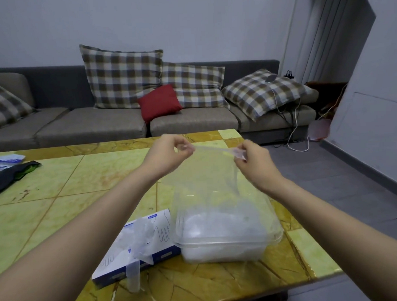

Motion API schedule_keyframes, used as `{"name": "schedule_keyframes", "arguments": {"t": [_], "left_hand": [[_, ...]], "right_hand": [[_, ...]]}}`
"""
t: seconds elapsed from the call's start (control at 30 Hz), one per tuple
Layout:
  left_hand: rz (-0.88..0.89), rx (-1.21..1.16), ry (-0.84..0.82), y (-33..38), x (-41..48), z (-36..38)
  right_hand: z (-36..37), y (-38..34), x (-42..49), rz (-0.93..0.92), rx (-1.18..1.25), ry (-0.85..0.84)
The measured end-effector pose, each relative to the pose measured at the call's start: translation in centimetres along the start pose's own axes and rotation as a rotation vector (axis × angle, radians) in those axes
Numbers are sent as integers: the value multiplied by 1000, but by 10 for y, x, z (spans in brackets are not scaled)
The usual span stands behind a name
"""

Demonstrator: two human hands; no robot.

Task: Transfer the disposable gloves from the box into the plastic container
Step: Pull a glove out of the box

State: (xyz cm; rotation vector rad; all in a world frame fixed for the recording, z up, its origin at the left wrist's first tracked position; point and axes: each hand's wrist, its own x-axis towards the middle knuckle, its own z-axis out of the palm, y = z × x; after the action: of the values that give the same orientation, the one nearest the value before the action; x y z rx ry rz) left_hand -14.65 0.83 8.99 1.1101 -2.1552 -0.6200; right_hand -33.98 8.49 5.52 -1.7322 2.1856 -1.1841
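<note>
head view: left grip [170,149] and right grip [253,163] each pinch an end of one glove [207,172], raised above the container [221,242]. we judge the task well advanced: the container holds a pile [218,221], yet more gloves [140,240] protrude from the box [162,228] beside it.

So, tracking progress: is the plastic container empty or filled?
Partly filled: a crumpled heap of clear gloves lies inside the plastic container.
</note>
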Motion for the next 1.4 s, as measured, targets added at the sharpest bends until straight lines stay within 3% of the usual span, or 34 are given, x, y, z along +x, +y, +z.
{"name": "schedule_keyframes", "arguments": {"t": [0.1, 0.23, 0.33, 0.47, 0.73, 0.93, 1.13, 1.3, 1.4], "left_hand": [[32, -67, 69, 12, 1, -2], [43, -168, 14, 15, -8, 2], [54, -193, -31, 12, -15, 2], [20, -146, -56, 1, -20, -1], [46, -114, 91, -16, -31, 16], [130, 175, -199, -52, -58, 49], [237, 575, -422, -65, -60, 82], [195, 907, -784, -58, -54, 98], [158, 987, -940, -52, -46, 103]], "right_hand": [[-12, -1, 6, -71, -50, 103], [-6, 0, -6, -147, -188, -4], [3, 6, -9, -59, -154, -68], [6, 10, -11, -91, -33, -65], [1, 20, -24, -265, -47, 104], [18, 42, -47, -170, -318, -277], [36, 56, -55, -7, -393, -515], [51, 62, -49, 72, -445, -751], [48, 49, -44, 70, -526, -1031]]}}
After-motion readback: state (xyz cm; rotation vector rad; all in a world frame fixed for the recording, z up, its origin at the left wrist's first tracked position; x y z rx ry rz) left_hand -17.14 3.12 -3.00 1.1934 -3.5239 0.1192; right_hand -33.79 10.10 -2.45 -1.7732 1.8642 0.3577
